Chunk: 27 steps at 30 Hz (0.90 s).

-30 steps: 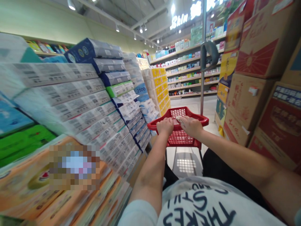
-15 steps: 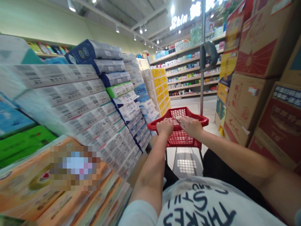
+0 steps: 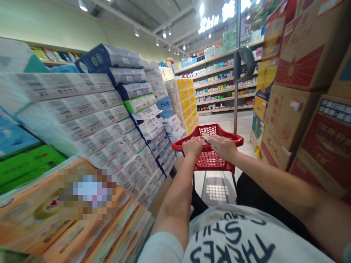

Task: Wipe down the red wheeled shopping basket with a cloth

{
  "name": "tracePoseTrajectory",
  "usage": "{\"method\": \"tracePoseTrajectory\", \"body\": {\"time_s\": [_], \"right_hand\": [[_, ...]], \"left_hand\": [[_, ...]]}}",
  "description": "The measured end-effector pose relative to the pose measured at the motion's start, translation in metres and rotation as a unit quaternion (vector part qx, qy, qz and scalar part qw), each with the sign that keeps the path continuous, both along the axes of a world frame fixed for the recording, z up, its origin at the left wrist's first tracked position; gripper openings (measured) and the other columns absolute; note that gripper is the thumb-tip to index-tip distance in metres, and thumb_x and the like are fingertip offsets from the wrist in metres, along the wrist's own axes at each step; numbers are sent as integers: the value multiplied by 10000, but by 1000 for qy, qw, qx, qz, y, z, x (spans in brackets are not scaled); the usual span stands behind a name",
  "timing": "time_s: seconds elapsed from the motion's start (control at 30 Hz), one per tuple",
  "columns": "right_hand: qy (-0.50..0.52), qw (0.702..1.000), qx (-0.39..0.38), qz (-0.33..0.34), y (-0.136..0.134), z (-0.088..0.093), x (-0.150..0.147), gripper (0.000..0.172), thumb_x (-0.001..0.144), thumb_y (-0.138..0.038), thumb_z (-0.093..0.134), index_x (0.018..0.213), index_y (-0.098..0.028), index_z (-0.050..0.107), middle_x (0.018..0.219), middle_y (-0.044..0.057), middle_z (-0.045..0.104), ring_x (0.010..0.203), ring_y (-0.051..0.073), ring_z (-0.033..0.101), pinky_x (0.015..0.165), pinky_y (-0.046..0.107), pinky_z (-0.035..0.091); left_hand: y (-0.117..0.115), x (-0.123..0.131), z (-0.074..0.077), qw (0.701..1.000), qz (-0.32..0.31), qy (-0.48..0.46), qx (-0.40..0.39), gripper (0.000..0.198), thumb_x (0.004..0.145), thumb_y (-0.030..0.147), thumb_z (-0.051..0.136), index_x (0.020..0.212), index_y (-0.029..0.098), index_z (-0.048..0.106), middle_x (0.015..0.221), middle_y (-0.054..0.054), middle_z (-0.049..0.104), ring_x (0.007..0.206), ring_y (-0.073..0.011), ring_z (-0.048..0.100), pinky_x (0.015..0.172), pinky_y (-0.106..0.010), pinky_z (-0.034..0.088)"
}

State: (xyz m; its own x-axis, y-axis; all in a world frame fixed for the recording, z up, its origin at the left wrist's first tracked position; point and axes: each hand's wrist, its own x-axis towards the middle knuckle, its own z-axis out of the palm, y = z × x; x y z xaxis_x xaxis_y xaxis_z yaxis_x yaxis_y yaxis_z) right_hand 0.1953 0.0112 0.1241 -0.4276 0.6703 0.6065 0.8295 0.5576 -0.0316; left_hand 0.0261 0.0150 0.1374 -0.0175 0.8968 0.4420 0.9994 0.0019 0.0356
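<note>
Gripping the near rim of the red perforated plastic shopping cart (image 3: 210,160), the left hand (image 3: 192,146) and right hand (image 3: 223,147) sit side by side, clamped on it; the cart stands in the aisle between stacked white tissue packs (image 3: 109,124) and brown cardboard boxes (image 3: 287,117).

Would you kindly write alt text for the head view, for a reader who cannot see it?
The left hand and right hand grip the near rim of a red cart in a shop aisle. Tissue packs are stacked on the left, boxes on the right.
</note>
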Motion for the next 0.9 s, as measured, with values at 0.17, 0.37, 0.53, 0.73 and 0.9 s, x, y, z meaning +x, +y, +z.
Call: {"method": "tracePoseTrajectory", "body": {"time_s": [0.17, 0.37, 0.53, 0.73, 0.9], "right_hand": [[8, 999, -18, -33, 0, 3, -3, 381, 950, -355, 387, 1275, -234, 545, 1196, 75, 644, 930, 207, 638, 701, 277, 432], [9, 998, -28, -56, 2, 4, -7, 387, 960, -405, 356, 1263, -251, 542, 1181, 67, 651, 906, 213, 650, 672, 282, 442], [-3, 997, -37, -71, 0, 4, -8, 386, 958, -405, 357, 1255, -243, 542, 1090, 88, 672, 886, 224, 655, 666, 283, 443], [-11, 997, -33, -75, -2, 6, -9, 383, 952, -389, 363, 1257, -237, 538, 1050, 86, 677, 850, 226, 658, 627, 279, 439], [-26, 997, -29, -64, -5, 7, -7, 411, 957, -352, 354, 1314, -229, 517, 1215, 112, 625, 914, 211, 644, 679, 275, 445]], "left_hand": [[-3, 1, 2, 1000, 1, 8, -9, 493, 992, 381, 150, 1144, 293, 610, 1184, -38, 640, 992, -223, 624, 870, -392, 395], [-2, 0, 1, 1000, 9, 11, -8, 481, 992, 379, 168, 1151, 292, 613, 1162, -40, 650, 984, -211, 629, 865, -376, 395], [0, -1, -1, 1000, 7, 10, 1, 481, 992, 387, 170, 1130, 297, 622, 1146, -32, 657, 976, -210, 632, 852, -373, 392], [-1, -2, -1, 1000, 5, 5, 0, 477, 993, 384, 175, 1127, 291, 622, 1150, -34, 658, 971, -205, 628, 853, -359, 384], [-2, -1, 0, 1000, 7, 12, -8, 477, 994, 380, 170, 1168, 290, 605, 1161, -41, 651, 992, -212, 624, 865, -370, 386]]}}
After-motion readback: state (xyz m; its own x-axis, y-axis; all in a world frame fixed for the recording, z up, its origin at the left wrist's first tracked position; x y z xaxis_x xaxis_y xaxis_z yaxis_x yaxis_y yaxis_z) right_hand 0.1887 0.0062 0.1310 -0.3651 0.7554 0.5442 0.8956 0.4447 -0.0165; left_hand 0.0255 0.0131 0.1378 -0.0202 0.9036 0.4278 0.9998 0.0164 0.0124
